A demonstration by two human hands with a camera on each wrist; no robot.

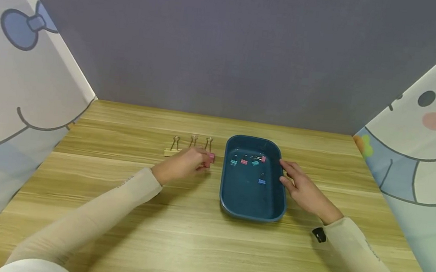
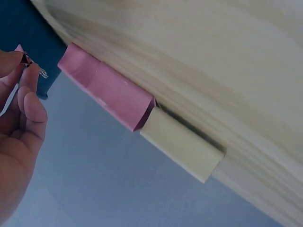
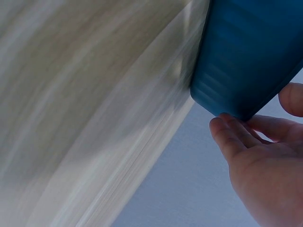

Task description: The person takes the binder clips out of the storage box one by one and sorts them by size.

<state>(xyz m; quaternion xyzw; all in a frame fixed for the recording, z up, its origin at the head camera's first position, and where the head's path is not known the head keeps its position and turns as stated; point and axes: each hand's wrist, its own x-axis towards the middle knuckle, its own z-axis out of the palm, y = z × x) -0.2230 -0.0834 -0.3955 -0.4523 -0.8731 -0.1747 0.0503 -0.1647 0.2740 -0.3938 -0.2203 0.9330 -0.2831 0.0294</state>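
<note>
My left hand [image 1: 186, 164] pinches a small pink binder clip [image 2: 27, 60] between thumb and fingertips; its silver handles show in the left wrist view. Close by, larger binder clips stand in a row on the table: a yellow clip [image 1: 171, 153] at the left and a pink clip [image 1: 211, 157] at the right, with the row's middle partly hidden by the hand. To the right is a dark blue tray [image 1: 251, 216]. My right hand [image 1: 306, 192] touches the tray's right side with extended fingers, the thumb near the rim.
Inside the tray lie several small binder clips, among them a teal clip [image 1: 234, 161], a red-pink clip [image 1: 244, 161] and a blue clip [image 1: 262, 181]. A grey panel [image 1: 228, 47] closes off the wooden table's [image 1: 185, 249] back; printed panels flank both sides.
</note>
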